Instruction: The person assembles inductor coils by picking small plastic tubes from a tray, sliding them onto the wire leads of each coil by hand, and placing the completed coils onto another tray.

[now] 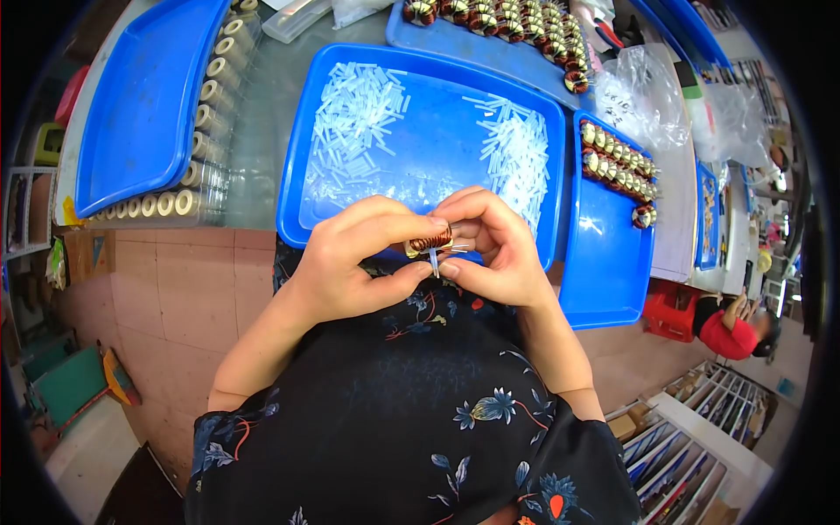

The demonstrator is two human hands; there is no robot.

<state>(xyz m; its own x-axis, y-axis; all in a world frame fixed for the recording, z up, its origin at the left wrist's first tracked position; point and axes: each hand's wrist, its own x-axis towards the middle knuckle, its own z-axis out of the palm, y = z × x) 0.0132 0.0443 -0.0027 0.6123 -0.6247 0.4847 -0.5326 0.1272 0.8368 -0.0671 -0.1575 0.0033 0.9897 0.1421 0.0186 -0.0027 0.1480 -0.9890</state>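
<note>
My left hand (pixel 354 254) is closed on a toroid coil (pixel 429 242) wound with copper wire, held in front of my body at the near edge of a blue tray. A short pale plastic sleeve (pixel 434 261) points down from the coil, between my two thumbs. My right hand (pixel 494 245) is closed at the coil's right side, its thumb by the sleeve and thin wire ends near its fingers. Which fingertip presses on the sleeve is hard to make out. Behind my hands, the blue tray (pixel 429 74) holds two heaps of clear sleeves, one left (pixel 354 118) and one right (pixel 521 157).
A second blue tray (pixel 608 271) at right holds rows of wound coils (pixel 617 162). More coils (pixel 525 26) sit on a tray at the back. At left, a blue tray (pixel 144 105) rests over pale ring-ended tubes (pixel 166 204). A person in red (pixel 735 328) is far right.
</note>
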